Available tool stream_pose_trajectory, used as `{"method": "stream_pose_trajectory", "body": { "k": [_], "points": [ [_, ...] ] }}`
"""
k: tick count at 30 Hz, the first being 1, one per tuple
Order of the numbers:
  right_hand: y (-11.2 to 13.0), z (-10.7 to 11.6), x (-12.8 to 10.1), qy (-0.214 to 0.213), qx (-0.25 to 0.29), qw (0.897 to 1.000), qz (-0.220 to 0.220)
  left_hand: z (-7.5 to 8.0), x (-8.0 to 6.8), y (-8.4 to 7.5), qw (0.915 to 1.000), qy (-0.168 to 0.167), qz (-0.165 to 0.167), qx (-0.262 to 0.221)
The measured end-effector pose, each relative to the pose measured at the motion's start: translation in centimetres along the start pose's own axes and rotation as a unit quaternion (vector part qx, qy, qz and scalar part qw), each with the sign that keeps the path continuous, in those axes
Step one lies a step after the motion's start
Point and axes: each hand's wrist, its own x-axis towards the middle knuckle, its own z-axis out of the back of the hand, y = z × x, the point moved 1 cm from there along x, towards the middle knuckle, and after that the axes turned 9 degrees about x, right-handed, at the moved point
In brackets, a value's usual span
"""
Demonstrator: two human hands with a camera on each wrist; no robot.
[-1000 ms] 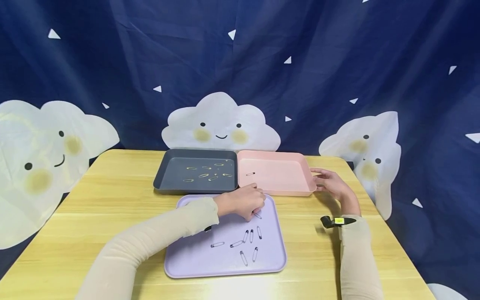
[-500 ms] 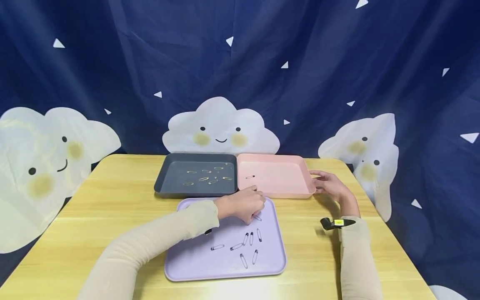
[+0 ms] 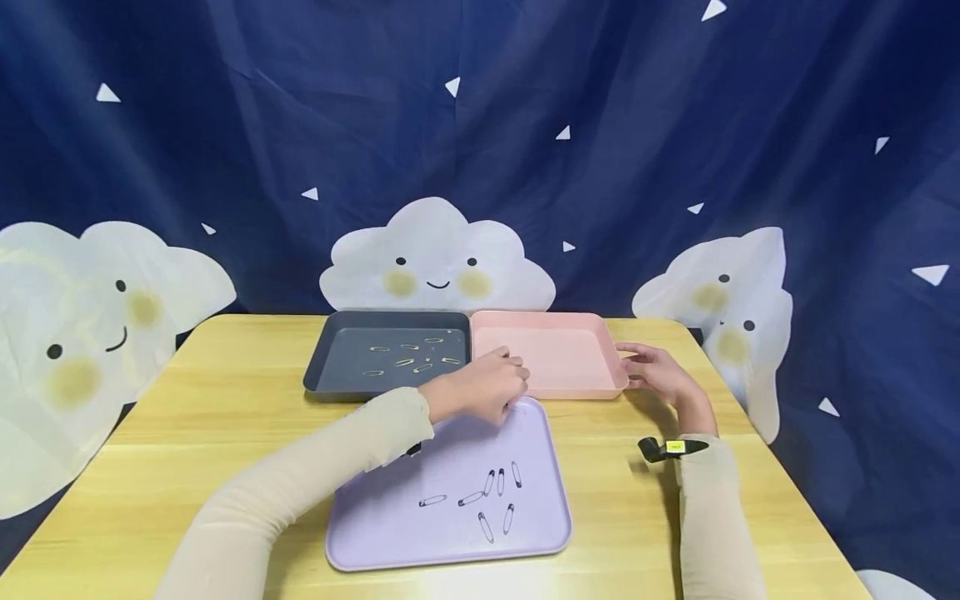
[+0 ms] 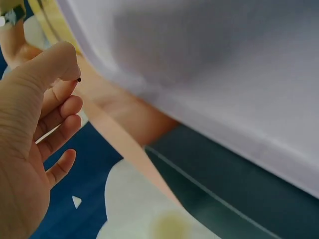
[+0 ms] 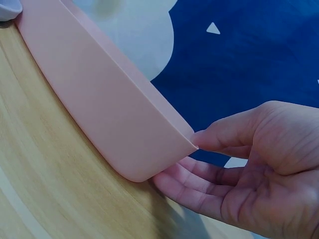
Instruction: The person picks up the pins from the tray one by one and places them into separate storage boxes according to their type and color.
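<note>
My left hand (image 3: 483,387) is above the far edge of the lilac tray (image 3: 375,533), close to the pink tray's near wall. Between its thumb and forefinger it pinches a safety pin, of which only a small dark end (image 4: 79,79) shows in the left wrist view. Several dark-headed safety pins (image 3: 501,482) lie on the lilac tray. My right hand (image 3: 660,373) rests against the right end of the pink tray (image 3: 555,333), its thumb and fingertips touching the wall's outside. The left hand hides part of the pink tray, including where one pin lay.
A dark grey tray (image 3: 352,342) with several gold safety pins (image 3: 403,362) stands left of the pink one, their sides meeting. Both are at the back of the wooden table (image 3: 225,400), before a blue curtain (image 3: 660,125) with white clouds.
My left hand has lifted a safety pin off the lilac tray and moved slightly away from me, towards the pink tray. The right hand stays at the pink tray's end. The view shifts slightly.
</note>
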Motion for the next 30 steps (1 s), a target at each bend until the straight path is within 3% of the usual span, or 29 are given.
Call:
{"method": "stream_pose_trajectory", "body": {
  "k": [14, 20, 30],
  "points": [
    [0.5, 0.2, 0.1, 0.001, 0.004, 1.000, 0.006, -0.5, 1.7, 4.2, 0.9951, -0.016, 0.097, -0.013],
    [0.5, 0.2, 0.2, 0.001, -0.004, 1.000, 0.002, -1.4, 2.2, 4.6, 0.9919, -0.007, 0.123, -0.030],
    [0.1, 0.0, 0.1, -0.003, -0.013, 1.000, -0.002, -3.1, 2.5, 4.2, 0.9874, 0.019, 0.157, 0.006]
  ]
}}
